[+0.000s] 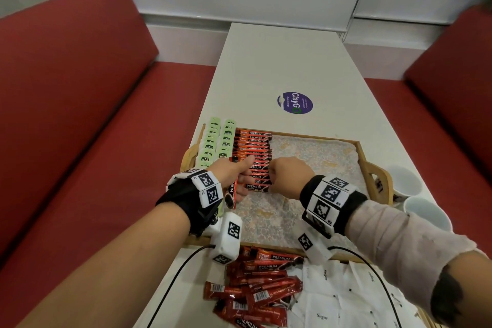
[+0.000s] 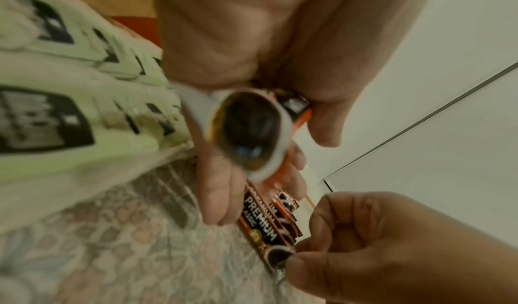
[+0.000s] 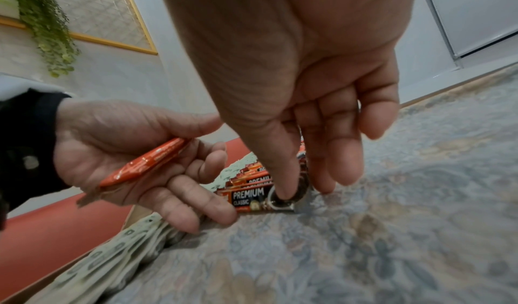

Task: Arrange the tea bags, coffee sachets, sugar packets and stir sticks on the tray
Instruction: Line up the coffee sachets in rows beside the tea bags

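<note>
A wooden tray (image 1: 362, 154) with a floral liner holds two columns of green tea bags (image 1: 215, 141) and a row of red coffee sachets (image 1: 253, 152). My left hand (image 1: 237, 181) grips a spare coffee sachet (image 1: 232, 189) beside the row's near end; the left wrist view shows the same sachet (image 2: 246, 131) close up. My right hand (image 1: 283, 172) pinches the right end of the nearest sachet (image 3: 248, 198) in the row between thumb and fingers (image 3: 283, 189). Loose coffee sachets (image 1: 261, 285) and white sugar packets (image 1: 346, 295) lie on the table in front of the tray. No stir sticks show.
Two white cups (image 1: 407, 181) stand right of the tray by its handle. A round purple sticker (image 1: 295, 103) lies on the white table beyond the tray. Red benches (image 1: 66, 88) flank the table. Wrist-camera cables trail over the near table edge.
</note>
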`<state>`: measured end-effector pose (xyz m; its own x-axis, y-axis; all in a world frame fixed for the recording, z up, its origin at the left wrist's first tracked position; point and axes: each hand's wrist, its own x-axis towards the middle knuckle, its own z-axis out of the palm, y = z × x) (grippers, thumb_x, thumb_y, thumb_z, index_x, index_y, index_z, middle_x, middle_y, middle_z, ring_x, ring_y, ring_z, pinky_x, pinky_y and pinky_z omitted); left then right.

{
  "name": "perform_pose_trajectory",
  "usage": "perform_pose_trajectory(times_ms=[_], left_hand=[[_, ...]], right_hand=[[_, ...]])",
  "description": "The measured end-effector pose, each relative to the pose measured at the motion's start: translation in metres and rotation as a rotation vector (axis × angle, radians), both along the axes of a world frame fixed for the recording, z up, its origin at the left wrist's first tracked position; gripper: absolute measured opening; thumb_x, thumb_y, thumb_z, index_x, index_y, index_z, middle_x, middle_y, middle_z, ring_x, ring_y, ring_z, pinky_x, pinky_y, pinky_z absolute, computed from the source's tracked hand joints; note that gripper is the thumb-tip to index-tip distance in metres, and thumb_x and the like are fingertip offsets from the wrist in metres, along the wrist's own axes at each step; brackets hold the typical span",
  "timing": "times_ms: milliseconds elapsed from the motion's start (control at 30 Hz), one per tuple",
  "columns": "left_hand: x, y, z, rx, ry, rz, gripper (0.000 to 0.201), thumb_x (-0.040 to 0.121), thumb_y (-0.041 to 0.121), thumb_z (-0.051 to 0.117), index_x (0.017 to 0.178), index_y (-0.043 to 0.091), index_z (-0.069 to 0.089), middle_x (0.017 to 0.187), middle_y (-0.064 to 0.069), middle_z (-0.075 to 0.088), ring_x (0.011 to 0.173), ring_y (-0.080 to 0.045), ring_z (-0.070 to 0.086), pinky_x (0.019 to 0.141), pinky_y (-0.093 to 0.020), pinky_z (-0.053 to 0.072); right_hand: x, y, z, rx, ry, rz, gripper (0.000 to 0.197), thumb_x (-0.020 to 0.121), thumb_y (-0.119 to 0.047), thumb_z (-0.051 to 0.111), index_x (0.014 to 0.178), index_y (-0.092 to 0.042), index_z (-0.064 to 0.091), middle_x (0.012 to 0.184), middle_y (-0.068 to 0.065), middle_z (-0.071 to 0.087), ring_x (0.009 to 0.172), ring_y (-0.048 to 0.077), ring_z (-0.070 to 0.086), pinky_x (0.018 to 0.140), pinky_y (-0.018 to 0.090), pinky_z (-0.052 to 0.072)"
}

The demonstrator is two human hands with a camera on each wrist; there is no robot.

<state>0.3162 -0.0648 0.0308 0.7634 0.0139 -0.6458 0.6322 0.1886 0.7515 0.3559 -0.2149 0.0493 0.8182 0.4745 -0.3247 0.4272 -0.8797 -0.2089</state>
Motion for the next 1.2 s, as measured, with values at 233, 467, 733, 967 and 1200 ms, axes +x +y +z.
perform_pose_trajectory(times_ms=[233, 467, 733, 967, 1200], left_hand=[[-0.002, 0.003, 0.015, 0.135, -0.203, 0.09, 0.037, 0.088, 0.045, 0.057, 0.075, 0.011, 0.057, 0.065, 0.002, 0.066, 0.058, -0.016, 0.065, 0.051, -0.027, 0.052], [-0.002, 0.001, 0.021, 0.281, -0.272, 0.061, 0.084, 0.037, 0.095, 0.051, 0.078, 0.027, 0.076, 0.094, -0.013, 0.07, 0.086, -0.027, 0.062, 0.085, -0.048, 0.053], [-0.013, -0.005, 0.037, 0.265, -0.3, 0.054, 0.053, 0.062, 0.065, 0.064, 0.089, 0.02, 0.071, 0.095, -0.007, 0.063, 0.084, -0.017, 0.058, 0.069, -0.029, 0.054], [-0.018, 0.011, 0.033, 0.632, -0.384, -0.103, 0.017, 0.08, 0.023, 0.075, 0.095, 0.015, 0.07, 0.081, 0.004, 0.068, 0.065, -0.002, 0.062, 0.056, -0.012, 0.052], [-0.012, 0.011, 0.042, 1.077, -0.317, -0.474, 0.011, 0.077, 0.022, 0.078, 0.087, 0.025, 0.073, 0.076, 0.016, 0.065, 0.065, 0.009, 0.054, 0.052, 0.004, 0.034]], right_hand=[[-0.001, -0.002, 0.016, 0.097, 0.04, 0.022, 0.029, 0.075, -0.029, 0.076, 0.076, -0.022, 0.048, 0.081, -0.003, 0.058, 0.076, 0.018, 0.054, 0.056, 0.025, 0.037], [-0.021, 0.012, 0.033, 0.325, 0.093, 0.185, 0.034, 0.083, -0.042, 0.069, 0.088, -0.01, 0.063, 0.086, -0.004, 0.062, 0.074, 0.014, 0.054, 0.062, 0.019, 0.037], [-0.013, 0.007, 0.029, 0.385, 0.067, 0.056, 0.03, 0.091, -0.023, 0.062, 0.066, -0.025, 0.044, 0.066, -0.007, 0.05, 0.065, 0.016, 0.052, 0.056, 0.024, 0.036], [-0.006, -0.006, 0.021, 0.371, 0.1, -0.014, 0.008, 0.087, -0.012, 0.066, 0.095, -0.009, 0.067, 0.083, 0.0, 0.061, 0.075, 0.016, 0.056, 0.072, 0.027, 0.044], [-0.003, -0.012, 0.007, 0.198, 0.102, -0.003, 0.01, 0.083, -0.02, 0.07, 0.081, -0.011, 0.065, 0.08, 0.001, 0.064, 0.075, 0.016, 0.056, 0.063, 0.025, 0.039]])
